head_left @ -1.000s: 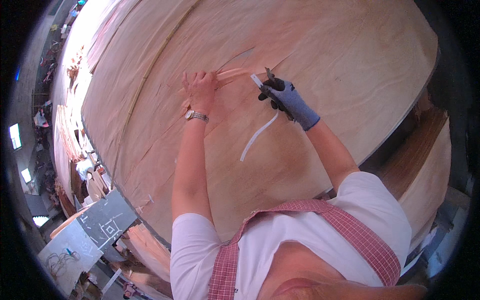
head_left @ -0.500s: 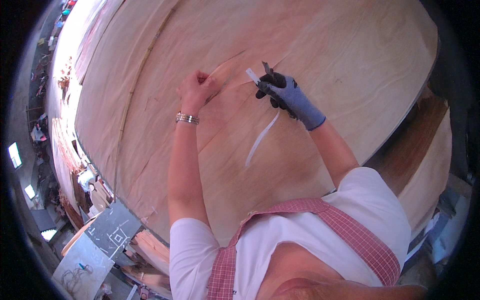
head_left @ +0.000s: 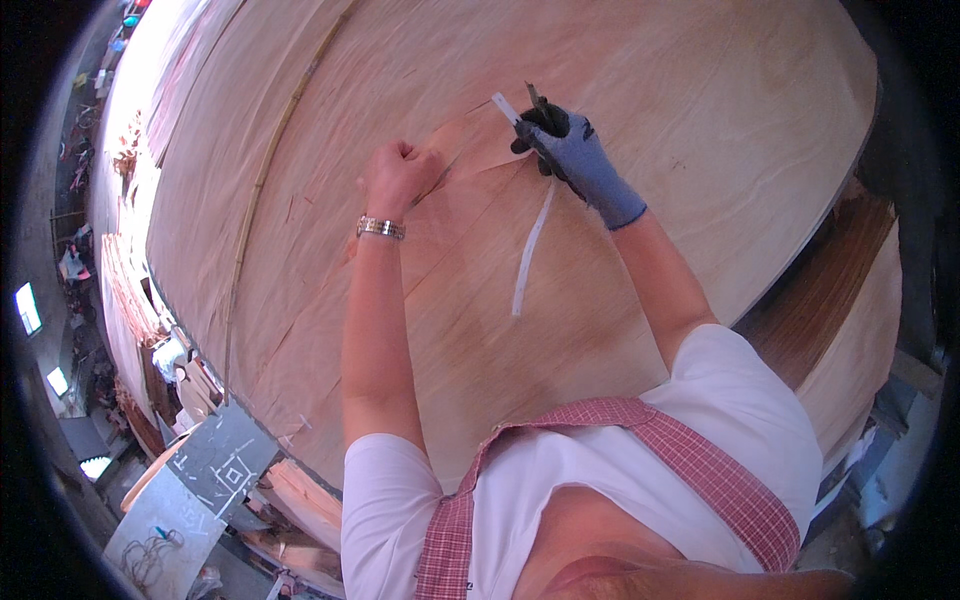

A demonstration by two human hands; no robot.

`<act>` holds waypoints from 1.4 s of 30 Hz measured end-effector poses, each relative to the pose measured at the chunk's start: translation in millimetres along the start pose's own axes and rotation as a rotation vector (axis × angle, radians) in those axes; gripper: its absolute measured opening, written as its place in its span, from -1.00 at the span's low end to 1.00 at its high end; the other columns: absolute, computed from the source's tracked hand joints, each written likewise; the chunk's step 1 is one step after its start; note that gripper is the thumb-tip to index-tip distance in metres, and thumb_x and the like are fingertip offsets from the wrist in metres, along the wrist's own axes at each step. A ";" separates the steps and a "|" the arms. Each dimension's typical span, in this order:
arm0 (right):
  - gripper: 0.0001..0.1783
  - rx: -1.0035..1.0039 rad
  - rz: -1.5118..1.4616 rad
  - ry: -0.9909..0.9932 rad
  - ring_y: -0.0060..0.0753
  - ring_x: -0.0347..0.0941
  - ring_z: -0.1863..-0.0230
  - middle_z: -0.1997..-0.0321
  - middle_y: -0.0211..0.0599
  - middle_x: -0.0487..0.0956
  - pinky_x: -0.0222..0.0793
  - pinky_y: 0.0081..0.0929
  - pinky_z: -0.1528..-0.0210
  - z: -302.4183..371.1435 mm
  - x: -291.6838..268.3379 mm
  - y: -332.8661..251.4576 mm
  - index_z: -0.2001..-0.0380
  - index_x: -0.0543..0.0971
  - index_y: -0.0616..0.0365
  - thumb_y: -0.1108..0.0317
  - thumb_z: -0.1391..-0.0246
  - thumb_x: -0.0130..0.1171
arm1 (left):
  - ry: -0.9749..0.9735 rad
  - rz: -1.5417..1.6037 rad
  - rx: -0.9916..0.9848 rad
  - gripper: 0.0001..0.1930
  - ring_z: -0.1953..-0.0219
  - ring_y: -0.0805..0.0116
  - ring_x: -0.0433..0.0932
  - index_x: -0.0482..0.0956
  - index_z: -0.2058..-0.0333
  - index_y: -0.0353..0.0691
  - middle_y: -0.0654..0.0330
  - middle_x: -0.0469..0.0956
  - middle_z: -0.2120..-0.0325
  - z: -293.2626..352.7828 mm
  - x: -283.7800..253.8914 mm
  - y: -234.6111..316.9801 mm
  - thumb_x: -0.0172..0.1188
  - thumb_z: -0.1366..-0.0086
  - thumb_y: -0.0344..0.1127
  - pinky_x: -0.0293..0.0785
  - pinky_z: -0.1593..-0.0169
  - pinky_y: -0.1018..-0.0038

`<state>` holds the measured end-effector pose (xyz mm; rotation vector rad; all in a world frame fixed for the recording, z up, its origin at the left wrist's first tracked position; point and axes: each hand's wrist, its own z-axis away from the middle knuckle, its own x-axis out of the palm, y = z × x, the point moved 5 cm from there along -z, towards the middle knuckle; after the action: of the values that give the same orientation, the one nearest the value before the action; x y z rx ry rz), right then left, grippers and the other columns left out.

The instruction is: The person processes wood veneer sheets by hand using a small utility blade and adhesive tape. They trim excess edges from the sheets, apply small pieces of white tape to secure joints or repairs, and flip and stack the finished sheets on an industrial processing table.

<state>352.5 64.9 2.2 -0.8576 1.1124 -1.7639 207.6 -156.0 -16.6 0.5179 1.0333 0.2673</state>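
Hands apart over the sheet (head_left: 700, 200), we curl our left hand (head_left: 400, 175) beside the split (head_left: 448, 171), its grip unclear, while our gloved right hand (head_left: 568, 145) clamps tool (head_left: 534, 95) and tape (head_left: 528, 250) together, the tape's tip jutting, presumably for easy reach.

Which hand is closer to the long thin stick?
Left: your left hand is to the right of the stick, apart from it; your gloved right hand is farther right.

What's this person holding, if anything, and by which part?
The right grip holds a white strip near its upper end, and a dark object, held part hidden. Whether the left grip holds anything is unclear.
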 end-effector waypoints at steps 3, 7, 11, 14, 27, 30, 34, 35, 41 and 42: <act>-0.77 -0.005 0.081 0.013 -0.65 0.39 0.59 0.44 -0.32 0.64 0.30 -0.61 0.55 -14.6 -4.5 0.6 0.22 0.53 0.21 0.25 -0.22 0.12 | 0.013 -0.066 0.002 -0.69 0.57 0.35 0.57 0.57 0.62 -0.20 0.15 0.58 0.69 -0.9 0.7 8.2 0.26 0.09 -0.04 0.42 0.42 0.36; -0.78 0.005 0.125 -0.067 -0.66 0.38 0.57 0.42 -0.33 0.65 0.29 -0.63 0.55 -24.8 8.2 -0.6 0.20 0.55 0.18 0.25 -0.21 0.14 | 0.012 -0.041 -0.017 -0.70 0.57 0.33 0.58 0.59 0.61 -0.18 0.12 0.59 0.68 0.9 0.2 0.5 0.23 0.08 -0.04 0.42 0.43 0.36; -0.78 0.046 0.150 -0.128 -0.66 0.36 0.59 0.43 -0.33 0.65 0.28 -0.61 0.55 -33.7 13.0 6.4 0.27 0.57 0.17 0.23 -0.20 0.13 | -0.009 -0.126 -0.041 -0.72 0.54 0.23 0.61 0.62 0.60 -0.17 0.11 0.61 0.66 7.9 -3.3 22.3 0.19 0.07 -0.06 0.44 0.39 0.29; -0.77 0.079 0.212 -0.108 -0.65 0.36 0.60 0.45 -0.33 0.65 0.27 -0.61 0.56 -38.5 15.1 8.7 0.29 0.58 0.18 0.22 -0.18 0.14 | 0.013 -0.197 -0.051 -0.73 0.50 0.14 0.62 0.62 0.57 -0.17 0.10 0.62 0.64 10.7 -5.5 25.3 0.17 0.06 -0.08 0.44 0.25 0.21; -0.65 0.140 0.142 -0.124 -0.55 0.47 0.58 0.50 -0.28 0.64 0.36 -0.50 0.57 -47.1 11.7 14.2 0.35 0.58 0.27 0.14 -0.09 0.26 | 0.275 -0.577 0.858 -0.38 -0.26 0.31 0.29 0.32 -0.25 0.15 0.42 0.35 -0.24 40.9 33.0 77.3 0.09 -0.18 -0.43 0.05 -0.25 0.13; -0.65 0.113 0.053 -0.129 -0.52 0.50 0.55 0.47 -0.29 0.62 0.39 -0.45 0.54 -34.3 14.4 11.3 0.34 0.58 0.27 0.13 -0.10 0.26 | 0.275 -0.745 0.811 -0.40 -0.31 0.30 0.24 0.29 -0.26 0.15 0.44 0.30 -0.27 41.4 39.1 77.4 0.05 -0.22 -0.41 -0.03 -0.29 0.13; -0.72 -0.227 0.699 -0.013 -0.49 0.50 0.55 0.49 -0.27 0.60 0.40 -0.42 0.53 -14.8 -14.8 2.2 0.37 0.59 0.22 0.19 -0.12 0.24 | 0.270 -0.832 0.807 -0.41 -0.31 0.29 0.24 0.28 -0.27 0.15 0.41 0.31 -0.27 46.4 41.8 77.2 0.03 -0.24 -0.40 -0.06 -0.31 0.10; -0.74 -0.398 0.991 0.050 -0.49 0.50 0.56 0.51 -0.27 0.60 0.39 -0.42 0.53 -11.7 -18.6 -8.2 0.38 0.59 0.21 0.20 -0.12 0.23 | 0.269 -0.835 0.816 -0.41 -0.31 0.28 0.23 0.28 -0.27 0.15 0.41 0.31 -0.27 45.8 41.3 80.5 0.03 -0.24 -0.41 -0.06 -0.31 0.10; -0.73 0.180 0.230 -0.097 -0.61 0.40 0.62 0.52 -0.34 0.62 0.30 -0.56 0.57 10.0 -27.6 -8.2 0.33 0.62 0.15 0.15 -0.12 0.23 | 0.089 -0.636 0.758 -0.47 -0.28 0.26 0.27 0.39 -0.19 0.13 0.40 0.37 -0.23 33.2 29.6 78.3 0.07 -0.22 -0.35 0.00 -0.30 0.13; -0.74 0.241 0.132 -0.123 -0.62 0.38 0.63 0.51 -0.34 0.63 0.28 -0.59 0.58 19.9 -22.9 -3.2 0.31 0.62 0.14 0.16 -0.12 0.23 | 0.004 -0.531 0.726 -0.49 -0.27 0.26 0.28 0.42 -0.17 0.12 0.39 0.39 -0.21 31.4 25.6 78.4 0.08 -0.21 -0.34 0.02 -0.29 0.13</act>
<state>377.9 79.9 10.1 -0.7187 0.8372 -1.6711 249.9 -86.8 18.4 0.8619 1.2214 -0.6027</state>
